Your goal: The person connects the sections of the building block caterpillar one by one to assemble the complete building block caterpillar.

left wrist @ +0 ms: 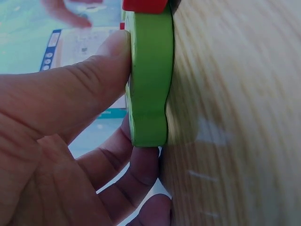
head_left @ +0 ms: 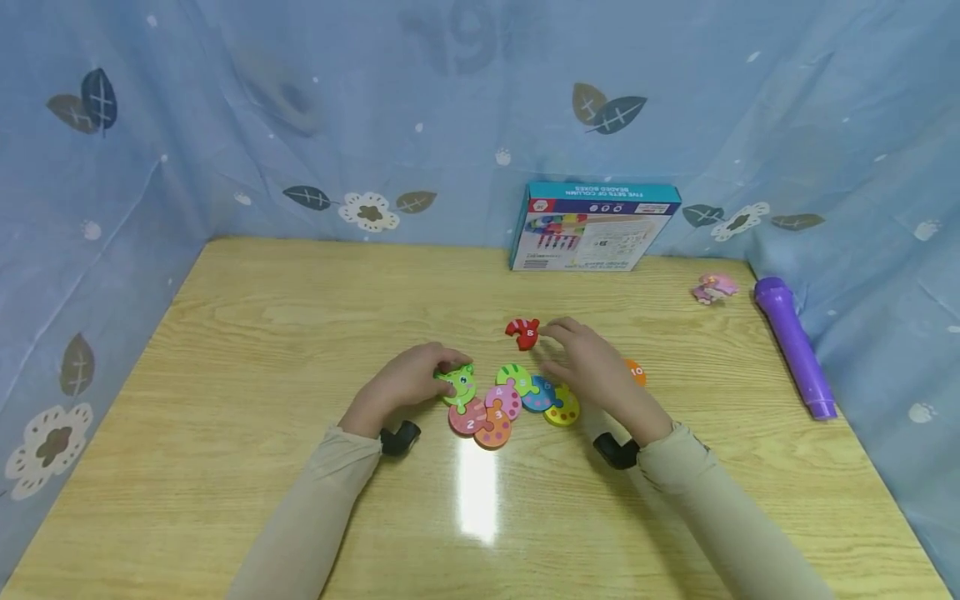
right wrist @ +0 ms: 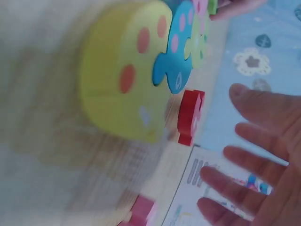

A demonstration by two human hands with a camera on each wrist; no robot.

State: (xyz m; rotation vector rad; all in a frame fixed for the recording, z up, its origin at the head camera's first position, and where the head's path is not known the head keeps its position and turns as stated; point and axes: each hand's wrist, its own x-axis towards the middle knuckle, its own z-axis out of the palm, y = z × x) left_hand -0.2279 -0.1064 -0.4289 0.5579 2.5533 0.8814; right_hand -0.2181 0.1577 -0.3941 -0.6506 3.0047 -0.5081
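My left hand [head_left: 405, 379] grips the green caterpillar-head puzzle piece [head_left: 461, 387], its thumb on the face and other fingers at the edge. Joined to that head is a curving row of numbered pieces: reddish 2 [head_left: 463, 421], orange 3 [head_left: 492, 433], pink 4 [head_left: 504, 405], green 5 [head_left: 512, 377], blue 6 [head_left: 537, 398] and a yellow dotted piece [head_left: 564, 412]. Over the table, my right hand [head_left: 592, 367] holds nothing; its fingers are spread in the right wrist view. Near its fingertips lies the red 8 piece [head_left: 531, 334], apart from the row.
An orange 10 piece [head_left: 637, 372] lies partly hidden behind the right hand. At the back stands a beaded-toy box [head_left: 592, 237]. A pink figurine [head_left: 714, 288] and a purple microphone-shaped tube [head_left: 797, 350] are at the right, beside the blue curtain [head_left: 862, 250].
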